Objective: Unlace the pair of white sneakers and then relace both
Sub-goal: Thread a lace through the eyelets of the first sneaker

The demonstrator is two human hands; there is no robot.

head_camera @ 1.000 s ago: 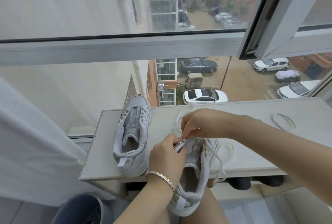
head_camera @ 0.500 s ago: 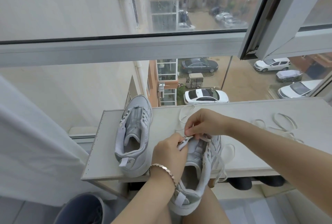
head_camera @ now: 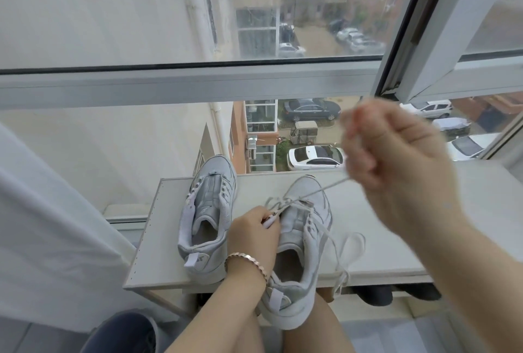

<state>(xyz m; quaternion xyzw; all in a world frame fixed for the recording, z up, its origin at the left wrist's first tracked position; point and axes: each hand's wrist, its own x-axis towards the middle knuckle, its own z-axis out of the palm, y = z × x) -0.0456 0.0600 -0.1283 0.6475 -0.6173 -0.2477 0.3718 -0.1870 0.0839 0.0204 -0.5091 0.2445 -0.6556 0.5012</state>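
L hand (head_camera: pixel 253 229) sits on the laced sneaker (head_camera: pixel 307 228), thumb & fingers curled together, pinching the eyelet flap beside the tongue. Bracelet (head_camera: pixel 246 260) on that wrist. R hand (head_camera: pixel 396 163) is raised above the shelf (head_camera: pixel 396 253), motion-blurred, fingers curled into a fist clamped on the lace (head_camera: pixel 325 188). Lace runs taut from the crossed eyelets just ahead of the L fingertips, diagonally up & right into the underside of the R fist. A thin bit seems to poke out above the R fingers, too blurred to be sure. Other stretch of lace hangs slack off the sneaker's R side, looping on the shelf & over its front edge. Sneaker toe rests on the shelf, heel overhangs onto the person's thigh. Bare sneaker (head_camera: pixel 208 211), no lace, lies on the shelf just beside the L hand, toe twd the window (head_camera: pixel 198 81).
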